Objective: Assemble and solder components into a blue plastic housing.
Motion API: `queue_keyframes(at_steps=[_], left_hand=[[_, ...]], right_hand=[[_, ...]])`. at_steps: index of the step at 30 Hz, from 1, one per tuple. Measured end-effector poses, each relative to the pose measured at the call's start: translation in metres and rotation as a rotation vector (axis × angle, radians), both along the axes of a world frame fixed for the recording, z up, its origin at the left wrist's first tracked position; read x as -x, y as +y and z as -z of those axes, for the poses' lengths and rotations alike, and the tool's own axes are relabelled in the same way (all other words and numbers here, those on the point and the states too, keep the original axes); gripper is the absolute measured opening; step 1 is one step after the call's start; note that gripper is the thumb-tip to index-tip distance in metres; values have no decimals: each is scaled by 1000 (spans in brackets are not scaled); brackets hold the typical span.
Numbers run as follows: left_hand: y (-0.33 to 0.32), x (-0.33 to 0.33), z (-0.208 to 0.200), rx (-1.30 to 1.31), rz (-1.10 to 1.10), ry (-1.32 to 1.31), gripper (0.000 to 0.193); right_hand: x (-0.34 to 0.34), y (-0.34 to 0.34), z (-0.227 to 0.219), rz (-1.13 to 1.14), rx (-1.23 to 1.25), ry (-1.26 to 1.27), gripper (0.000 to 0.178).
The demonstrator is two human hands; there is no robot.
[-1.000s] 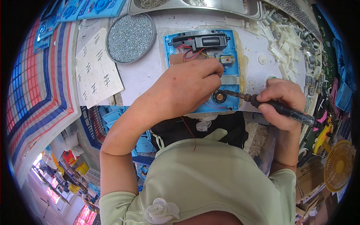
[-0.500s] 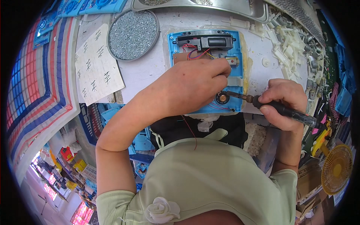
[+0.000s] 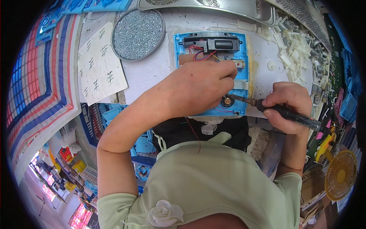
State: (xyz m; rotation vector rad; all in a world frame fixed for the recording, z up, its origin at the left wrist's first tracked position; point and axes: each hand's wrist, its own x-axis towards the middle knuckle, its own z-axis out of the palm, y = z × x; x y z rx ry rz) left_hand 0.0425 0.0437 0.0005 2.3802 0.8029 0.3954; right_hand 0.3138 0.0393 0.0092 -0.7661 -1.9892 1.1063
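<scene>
A blue plastic housing lies open on the table in front of me, with a black module, coloured wires and a small round speaker inside. My right hand is closed round the black handle of a soldering iron. Its metal tip reaches left to the edge of the speaker. Over the housing's left part, my left hand is bent with its fingers pinched together close to the speaker. Whatever those fingers hold is hidden behind the hand. A thin red wire hangs over the near edge.
A round tray of small screws and a paper sheet with handwriting lie at the left. A metal tray stands at the back. White plastic parts are heaped at the right, with a yellow fan lower down.
The whole scene has shifted slightly in the picture. Both hands keep almost the same pose, and the iron's tip stays by the speaker.
</scene>
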Motion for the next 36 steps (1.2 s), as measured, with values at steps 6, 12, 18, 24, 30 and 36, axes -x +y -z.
queue_keyframes(at_steps=[6,12,18,24,30,36], left_hand=[[-1,0,1,-1,-9,-14,21],[0,0,1,3,-10,-12,22],[0,0,0,-6,-5,-14,21],[-1,1,0,-3,-11,-37,20],[3,10,4,89,-25,-224,20],[-5,2,7,157,-195,-291,16]], right_hand=[[-5,3,-1,-60,-9,-33,18],[7,0,-6,-32,-95,-17,20],[-14,10,-14,-100,-7,-10,21],[-40,0,-16,4,-14,11,23],[-45,-13,-16,125,35,64,26],[-51,-15,-8,159,38,83,26]])
